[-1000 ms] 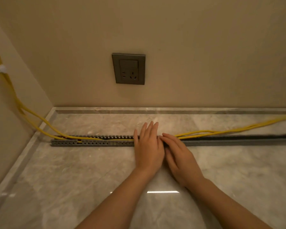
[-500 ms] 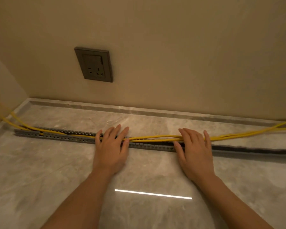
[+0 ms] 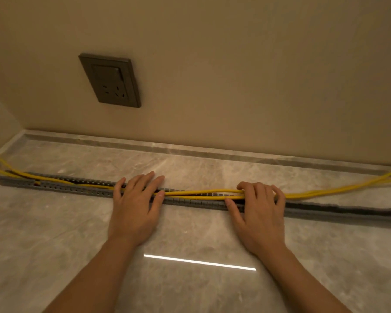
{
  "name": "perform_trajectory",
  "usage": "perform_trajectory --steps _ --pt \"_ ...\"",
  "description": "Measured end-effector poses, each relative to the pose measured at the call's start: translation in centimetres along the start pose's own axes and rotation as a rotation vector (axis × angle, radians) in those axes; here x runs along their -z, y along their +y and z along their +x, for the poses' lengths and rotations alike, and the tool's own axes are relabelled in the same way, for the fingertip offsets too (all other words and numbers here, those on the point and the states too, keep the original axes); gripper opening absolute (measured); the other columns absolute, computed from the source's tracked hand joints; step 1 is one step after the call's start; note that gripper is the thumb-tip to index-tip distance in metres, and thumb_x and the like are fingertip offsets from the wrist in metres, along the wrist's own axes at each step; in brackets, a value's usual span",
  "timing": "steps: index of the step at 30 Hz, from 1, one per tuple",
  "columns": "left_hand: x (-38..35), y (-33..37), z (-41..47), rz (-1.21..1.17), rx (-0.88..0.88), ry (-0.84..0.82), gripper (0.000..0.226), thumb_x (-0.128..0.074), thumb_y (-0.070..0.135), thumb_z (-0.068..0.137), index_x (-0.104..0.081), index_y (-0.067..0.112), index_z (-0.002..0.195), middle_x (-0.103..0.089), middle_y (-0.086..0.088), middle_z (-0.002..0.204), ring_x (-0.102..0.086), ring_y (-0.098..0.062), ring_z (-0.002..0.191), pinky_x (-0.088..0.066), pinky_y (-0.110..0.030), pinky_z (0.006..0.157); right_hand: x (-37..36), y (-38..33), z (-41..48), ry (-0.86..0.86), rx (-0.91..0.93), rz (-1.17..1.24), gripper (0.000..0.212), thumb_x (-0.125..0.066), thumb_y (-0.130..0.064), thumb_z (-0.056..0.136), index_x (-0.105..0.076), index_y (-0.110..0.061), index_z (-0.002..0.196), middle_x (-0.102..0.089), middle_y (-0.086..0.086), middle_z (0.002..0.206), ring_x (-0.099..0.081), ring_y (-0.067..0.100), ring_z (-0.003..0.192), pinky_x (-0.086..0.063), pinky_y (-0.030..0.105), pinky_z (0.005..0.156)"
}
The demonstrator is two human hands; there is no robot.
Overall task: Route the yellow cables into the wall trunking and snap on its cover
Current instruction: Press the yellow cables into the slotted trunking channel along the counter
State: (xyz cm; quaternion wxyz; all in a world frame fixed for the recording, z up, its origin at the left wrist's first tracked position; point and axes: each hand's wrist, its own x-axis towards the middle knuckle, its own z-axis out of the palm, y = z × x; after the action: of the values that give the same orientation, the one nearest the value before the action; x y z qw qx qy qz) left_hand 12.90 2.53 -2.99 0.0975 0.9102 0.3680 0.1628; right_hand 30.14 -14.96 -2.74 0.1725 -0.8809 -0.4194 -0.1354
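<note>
Surface: glossy marble floor [image 3: 54, 256] | wall socket [image 3: 110, 81] far left | slotted trunking [image 3: 77, 190] lay along floor | yellow cables [image 3: 201, 193] partly inside | left hand [image 3: 134, 206] flat, pressing cables | right hand [image 3: 259, 211] curled over cables

a dark grey wall socket [image 3: 110, 80] sits on the beige wall [image 3: 235, 64]; well below the socket runs a grey marble skirting strip [image 3: 190, 152], then the glossy marble floor [image 3: 54, 245] bearing a bright light streak [image 3: 199, 262]
</note>
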Motion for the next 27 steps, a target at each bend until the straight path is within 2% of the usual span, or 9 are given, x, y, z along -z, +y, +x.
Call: perform_trajectory --steps 3,8,18,21,27 --pt "-0.1 -0.1 -0.1 -0.013 -0.009 0.003 0.060 -0.017 0.050 0.087 -0.054 0.030 0.129 -0.050 0.007 0.138 -0.040 -0.013 0.129 -0.009 -0.038 0.113 0.1 -0.1 -0.1 0.038 0.014 0.039 0.036 -0.038 -0.049 0.086 -0.057 -0.021 0.099 -0.056 -0.001 0.090 -0.052 0.022 0.088 -0.030 0.036 0.088" --pt "-0.2 -0.2 -0.1 -0.028 -0.007 0.008 0.049 -0.029 0.044 0.090 -0.053 0.029 0.130 -0.051 0.007 0.137 -0.040 -0.013 0.129 -0.009 -0.038 0.114 0.4 -0.4 -0.3 0.117 0.040 0.123 0.034 -0.042 -0.042 0.086 -0.060 -0.014 0.094 -0.057 0.004 0.087 -0.051 0.024 0.083 -0.037 0.038 0.079" --pt "-0.3 -0.2 -0.1 0.003 -0.008 0.007 0.052 -0.023 0.045 0.091 -0.049 0.031 0.133 -0.049 0.007 0.139 -0.038 -0.012 0.130 -0.007 -0.038 0.114 0.7 0.1 -1.1 0.328 0.260 0.172 0.023 -0.059 -0.020 0.083 -0.072 -0.002 0.084 -0.064 0.010 0.079 -0.058 0.026 0.071 -0.045 0.036 0.065" --pt "-0.2 -0.3 -0.2 0.001 -0.007 0.008 0.052 -0.023 0.045 0.091 -0.050 0.030 0.133 -0.050 0.007 0.138 -0.038 -0.012 0.130 -0.008 -0.039 0.114 0.7 0.1 -1.2 0.324 0.314 0.202 0.024 -0.060 -0.021 0.083 -0.074 -0.004 0.092 -0.064 0.011 0.079 -0.057 0.025 0.071 -0.046 0.035 0.065" --pt "-0.3 -0.2 -0.1 0.013 -0.005 0.002 0.052 -0.022 0.045 0.091 -0.050 0.030 0.133 -0.050 0.008 0.138 -0.038 -0.012 0.130 -0.009 -0.039 0.115 0.8 0.1 -1.0 0.168 0.368 0.189 0.036 -0.058 -0.031 0.082 -0.069 -0.016 0.112 -0.061 0.008 0.091 -0.050 0.022 0.084 -0.040 0.037 0.074"
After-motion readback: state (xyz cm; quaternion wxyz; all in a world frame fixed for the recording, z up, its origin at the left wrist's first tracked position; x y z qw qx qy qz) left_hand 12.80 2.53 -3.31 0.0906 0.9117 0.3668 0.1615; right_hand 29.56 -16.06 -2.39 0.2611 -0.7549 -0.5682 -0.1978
